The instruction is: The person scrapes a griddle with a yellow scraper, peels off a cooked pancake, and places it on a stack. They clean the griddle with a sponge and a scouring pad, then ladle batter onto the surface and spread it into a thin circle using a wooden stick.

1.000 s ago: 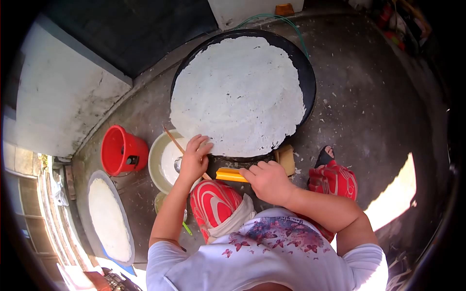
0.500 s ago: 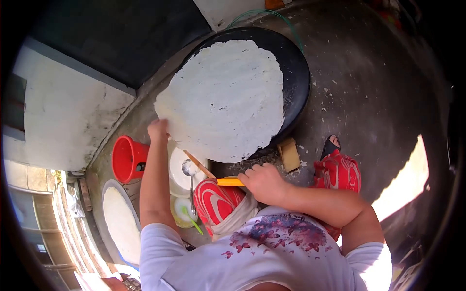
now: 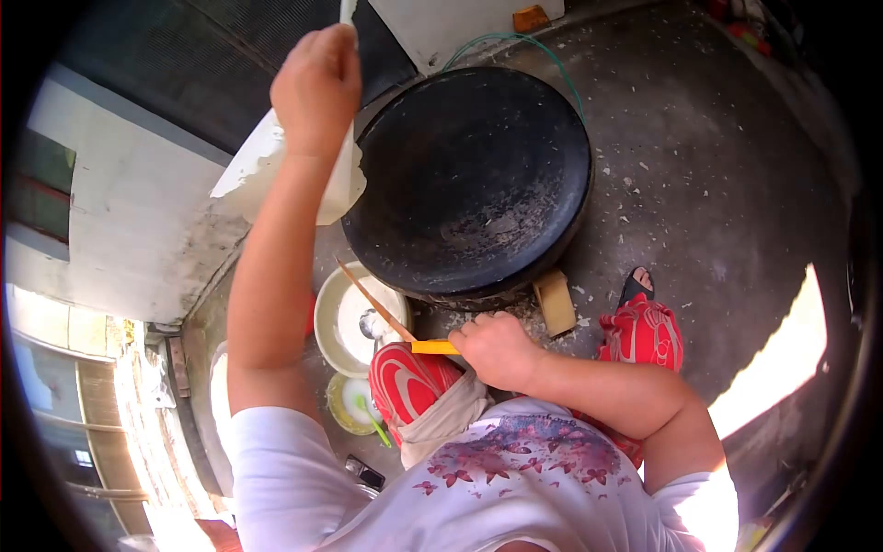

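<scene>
My left hand [image 3: 317,87] is raised at the upper left, fingers closed on the edge of a large thin white flatbread [image 3: 338,189]. The sheet hangs folded behind my forearm, which hides part of it. Below and to the right lies a round black griddle [image 3: 469,175], with pale scraps on its near part. My right hand [image 3: 497,350] rests near my lap, closed around the yellow handle [image 3: 434,347] of a tool. A long, narrow brown blade [image 3: 375,302] appears to extend from it over the white bowl [image 3: 322,331], where a ladle [image 3: 371,322] sits in white batter.
A wooden block [image 3: 555,304] stands against the griddle's near right side. Near my knee are a small bowl [image 3: 340,419] with a green-handled utensil [image 3: 379,428] and a phone [image 3: 365,473]. A green cable [image 3: 556,63] curves behind the griddle. My arm partly hides a red bucket [image 3: 310,315].
My left hand has risen up and left, lifting the flatbread off the griddle, whose black surface now shows. My right hand stays nearly still with the yellow-handled tool.
</scene>
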`<state>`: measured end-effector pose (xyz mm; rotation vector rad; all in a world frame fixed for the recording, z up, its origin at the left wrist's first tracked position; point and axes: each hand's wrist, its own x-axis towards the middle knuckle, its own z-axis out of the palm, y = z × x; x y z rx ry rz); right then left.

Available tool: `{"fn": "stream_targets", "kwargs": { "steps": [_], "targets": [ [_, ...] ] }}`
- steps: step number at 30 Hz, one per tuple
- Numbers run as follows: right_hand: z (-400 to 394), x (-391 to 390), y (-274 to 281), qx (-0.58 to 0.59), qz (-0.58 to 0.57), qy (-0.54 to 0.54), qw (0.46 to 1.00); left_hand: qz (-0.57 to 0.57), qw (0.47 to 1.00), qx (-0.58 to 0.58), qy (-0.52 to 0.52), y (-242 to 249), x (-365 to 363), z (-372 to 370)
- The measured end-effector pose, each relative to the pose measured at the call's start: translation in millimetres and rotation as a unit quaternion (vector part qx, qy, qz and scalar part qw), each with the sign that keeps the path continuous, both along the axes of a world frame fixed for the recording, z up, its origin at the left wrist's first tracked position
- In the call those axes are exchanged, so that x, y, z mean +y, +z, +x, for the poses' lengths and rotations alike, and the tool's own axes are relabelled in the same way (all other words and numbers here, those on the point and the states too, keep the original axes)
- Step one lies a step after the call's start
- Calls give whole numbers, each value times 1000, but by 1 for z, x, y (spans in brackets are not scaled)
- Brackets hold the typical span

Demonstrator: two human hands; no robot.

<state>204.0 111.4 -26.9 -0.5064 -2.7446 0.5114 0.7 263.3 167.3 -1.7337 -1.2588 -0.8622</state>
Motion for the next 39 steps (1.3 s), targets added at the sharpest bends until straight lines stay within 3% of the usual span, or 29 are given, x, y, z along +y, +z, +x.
{"fn": "stream_targets", "kwargs": {
  "steps": [4, 7, 8, 11, 12, 14, 15, 17, 18, 19, 20, 24, 26, 27, 29, 30, 31, 33, 39],
  "targets": [
    [2, -3, -2, -12, 10, 9, 1000, -87, 992, 90, -11, -105, -31, 63],
    [4, -4, -3, -26, 22, 18, 999, -265, 958, 102, 39, -182, -65, 95],
    [5, -4, -2, -27, 24, 16, 999, -363, 922, 103, 91, -199, -76, 104],
    [5, -9, -5, -112, -14, 42, 993, -517, 855, -7, 36, -210, -104, 114],
    [6, -13, -9, -101, 0, 39, 994, -518, 855, -7, 37, -211, -104, 109],
    [9, -17, -11, -90, 13, 41, 995, -560, 806, -170, -84, -216, -101, 88],
    [11, -18, -11, -100, 9, 46, 994, -561, 806, -172, -82, -218, -100, 80],
    [12, -21, -11, -112, 5, 55, 992, -491, 849, 24, 192, -221, -95, 65],
    [12, -22, -13, -114, -2, 53, 992, -491, 849, 22, 193, -228, -89, 55],
    [12, -22, -15, -116, -9, 49, 992, -594, 749, -111, 271, -235, -82, 46],
    [13, -21, -16, -117, -9, 49, 992, -671, 616, -239, 337, -242, -75, 40],
    [13, -17, -15, -116, -16, 33, 993, -677, 602, -347, 242, -222, -64, 53],
    [13, -16, -14, -122, -14, 32, 992, -613, 573, -543, 30, -226, -63, 52],
    [13, -16, -13, -122, -18, 35, 992, -612, 571, -546, 32, -227, -63, 49],
    [13, -15, -14, -121, -21, 39, 992, -567, 709, -420, 1, -230, -64, 38],
    [13, -15, -15, -120, -24, 37, 992, -541, 807, -227, 65, -235, -65, 31],
    [13, -16, -15, -120, -27, 35, 992, -541, 807, -229, 66, -240, -70, 27],
    [13, -16, -16, -120, -28, 37, 992, -564, 802, 48, 190, -246, -82, 24],
    [12, -15, -16, -128, -32, 41, 990, -587, 736, -134, 310, -273, -65, 68]
  ]
}}
